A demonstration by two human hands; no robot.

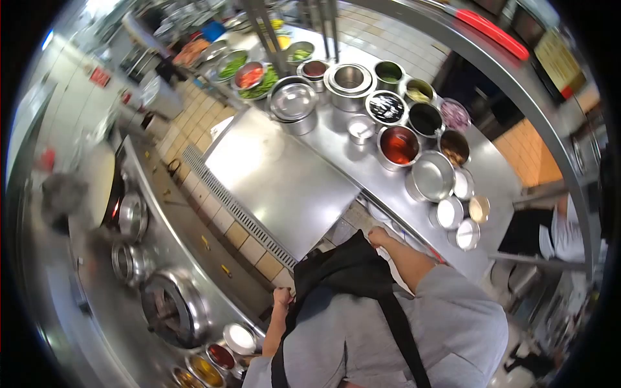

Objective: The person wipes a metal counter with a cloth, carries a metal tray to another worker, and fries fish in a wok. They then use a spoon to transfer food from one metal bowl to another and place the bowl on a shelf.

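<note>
My left hand [283, 296] is low by my left side, fingers curled closed, just beside the edge of my black apron [343, 265]. On the other side my right hand [377, 237] is also closed, close to a corner of the apron cloth. Whether either hand grips the cloth or something small is hidden. Ahead of me is a bare steel work surface [278, 174]. To its right, a steel counter [349, 155] carries a pot of red liquid [399, 145], an empty-looking steel pot [432, 176] and a pot with a strainer-like lid [293, 101].
On the left a cooking range holds a burner ring [173, 307], a steaming wok [103, 184] and sauce containers [206, 370]. A floor drain grate [233, 200] runs alongside. Bowls of cut vegetables [249, 75] stand at the back. Another person's sleeve [572, 229] shows at right.
</note>
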